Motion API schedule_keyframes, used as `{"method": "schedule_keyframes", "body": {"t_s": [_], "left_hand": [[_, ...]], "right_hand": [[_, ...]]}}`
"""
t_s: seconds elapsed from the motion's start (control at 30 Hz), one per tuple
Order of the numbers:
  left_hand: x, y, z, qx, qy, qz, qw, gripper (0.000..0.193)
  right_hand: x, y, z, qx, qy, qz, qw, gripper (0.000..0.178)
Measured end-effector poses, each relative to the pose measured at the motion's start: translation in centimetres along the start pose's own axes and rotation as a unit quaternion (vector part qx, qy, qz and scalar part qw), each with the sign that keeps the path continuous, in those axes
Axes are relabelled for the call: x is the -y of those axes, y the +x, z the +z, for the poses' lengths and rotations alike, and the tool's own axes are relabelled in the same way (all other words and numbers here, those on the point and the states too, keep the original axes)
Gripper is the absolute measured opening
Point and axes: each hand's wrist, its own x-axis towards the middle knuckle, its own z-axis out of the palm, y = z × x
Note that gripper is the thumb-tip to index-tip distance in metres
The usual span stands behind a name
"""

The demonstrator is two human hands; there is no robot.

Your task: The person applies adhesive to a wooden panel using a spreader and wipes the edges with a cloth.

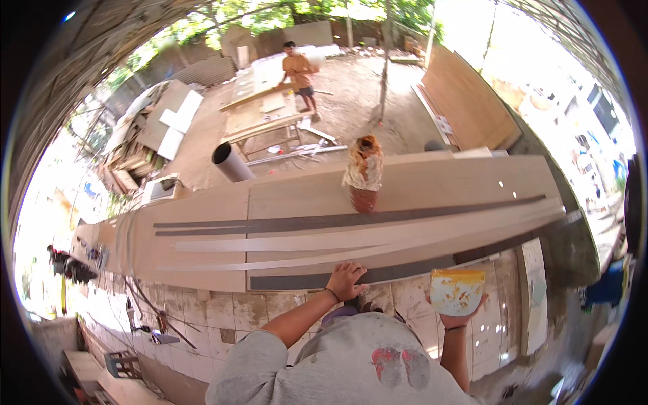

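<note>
My left hand lies with its fingers out on a dark grey strip along the near edge of the long wooden worktop. Held in my right hand, just off that edge, is a white tub with yellow-brown smears on its wall and rim; its contents are hard to make out. Farther back on the worktop stands a reddish-brown container, crusted with pale and orange residue. Between it and my hands lie long pale strips and another dark strip.
Beyond the worktop, a person stands beside a wooden table. A grey pipe rises behind the far edge. Large boards lean at the right, and stacked panels stand at the left. Tools lie on the tiles.
</note>
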Motion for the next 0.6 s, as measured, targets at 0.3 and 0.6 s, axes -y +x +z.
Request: {"method": "schedule_keyframes", "body": {"t_s": [0.3, 0.6], "left_hand": [[-0.4, 0.1, -1.1, -0.053, 0.009, 0.016, 0.998, 0.049], [-2.7, 1.8, 0.4, -0.010, 0.045, 0.003, 0.999, 0.057]], "right_hand": [[2.0, 0.2, 0.1, -0.127, 0.028, -0.050, 0.990, 0.089], [0.8, 3.9, -1.3, -0.084, -0.840, -0.059, 0.532, 0.072]]}}
